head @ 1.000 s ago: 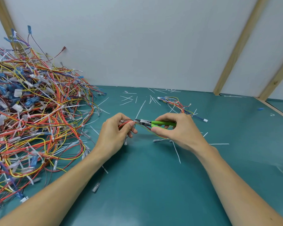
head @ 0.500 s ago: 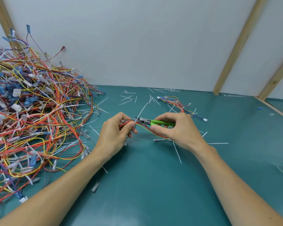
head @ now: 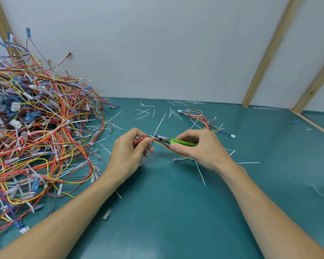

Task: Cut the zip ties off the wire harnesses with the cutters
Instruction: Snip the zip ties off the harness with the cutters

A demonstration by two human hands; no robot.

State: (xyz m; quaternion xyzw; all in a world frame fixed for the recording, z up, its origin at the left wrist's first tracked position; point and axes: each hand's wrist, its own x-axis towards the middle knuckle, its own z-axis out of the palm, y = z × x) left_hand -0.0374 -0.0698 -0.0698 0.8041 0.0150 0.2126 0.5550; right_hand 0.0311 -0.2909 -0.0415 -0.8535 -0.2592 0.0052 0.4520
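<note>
Far left: big pile (head: 36,131) of harnesses, red, yellow and blue wires tangled, many white ties visible among them. Judged uncut; this is the bulk of the work left.

Centre-left: left hand (head: 128,154) curled, thumb and fingers pinching a small harness (head: 162,146) held just above the mat (head: 166,212).

Centre: cutters (head: 173,141), green handles, nose pointing left, touching or just beside the wires at the left thumb. Whether a tie sits between the blades is too small to tell. Jaws look nearly closed.

Centre-right: right hand (head: 200,148) wrapped round the handles, fingers curled; harness wires run under it.

Behind the hands: white tie offcuts (head: 158,126) scattered over the mat, and one loose harness (head: 200,117) lying apart, probably finished.

Judgement: early stage; one harness probably done, one in hand, pile remaining.
</note>
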